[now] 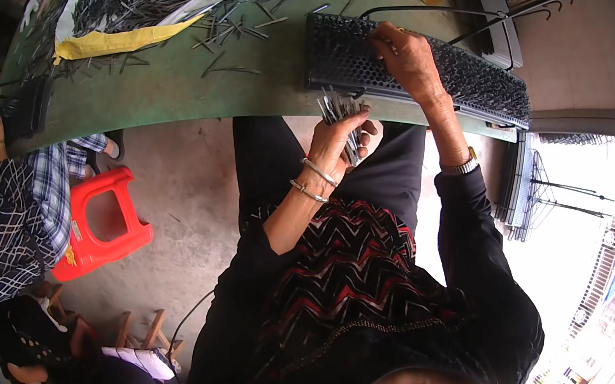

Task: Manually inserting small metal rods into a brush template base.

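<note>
Dark zigzag-patterned top of wearer nearest lens. Left hand (338, 140) seen closed round bundle of thin metal pins (340, 113), held just below green table (176, 92) edge; two bangles counted on that wrist. Right hand (408, 60) laid on black perforated panel (416, 70), fingertips pinched, apparently on single pin, though not clearly resolved. One panel in work; surface judged largely filled with pins. Loose pins scattered across tabletop, too many to count; work judged unfinished. One red stool (96, 225), one seated person in checked shirt (10, 226) noted at left.
</note>
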{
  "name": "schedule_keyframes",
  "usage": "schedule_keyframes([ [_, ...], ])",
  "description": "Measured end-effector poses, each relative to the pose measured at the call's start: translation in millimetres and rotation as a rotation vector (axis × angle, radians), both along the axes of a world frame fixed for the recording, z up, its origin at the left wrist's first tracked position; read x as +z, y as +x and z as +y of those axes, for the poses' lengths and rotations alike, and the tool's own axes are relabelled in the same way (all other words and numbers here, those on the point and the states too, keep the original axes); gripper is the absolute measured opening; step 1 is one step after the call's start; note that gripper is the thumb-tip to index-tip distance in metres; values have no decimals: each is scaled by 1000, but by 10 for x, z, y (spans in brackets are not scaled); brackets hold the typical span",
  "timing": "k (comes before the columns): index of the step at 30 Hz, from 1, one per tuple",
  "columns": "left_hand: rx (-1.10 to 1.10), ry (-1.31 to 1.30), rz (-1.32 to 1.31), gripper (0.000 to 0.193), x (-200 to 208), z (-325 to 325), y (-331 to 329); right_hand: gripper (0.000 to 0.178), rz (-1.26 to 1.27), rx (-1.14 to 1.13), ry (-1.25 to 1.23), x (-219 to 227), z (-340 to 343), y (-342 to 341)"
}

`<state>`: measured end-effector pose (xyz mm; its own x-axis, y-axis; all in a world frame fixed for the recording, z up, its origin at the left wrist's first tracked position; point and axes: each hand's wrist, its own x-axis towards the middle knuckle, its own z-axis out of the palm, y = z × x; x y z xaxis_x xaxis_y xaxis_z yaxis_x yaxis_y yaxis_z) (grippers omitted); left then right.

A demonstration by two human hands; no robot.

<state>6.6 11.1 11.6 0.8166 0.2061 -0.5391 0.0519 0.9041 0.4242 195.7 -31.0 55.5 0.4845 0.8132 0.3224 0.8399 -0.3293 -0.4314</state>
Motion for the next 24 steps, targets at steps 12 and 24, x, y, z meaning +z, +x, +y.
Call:
schedule_keyframes([
  [12, -16, 21, 11, 21, 9, -16, -27, 13, -27, -82, 27, -68, -39, -19],
  [24, -24, 24, 39, 24, 36, -13, -33, 13, -9, -124, 56, -59, -36, -78],
])
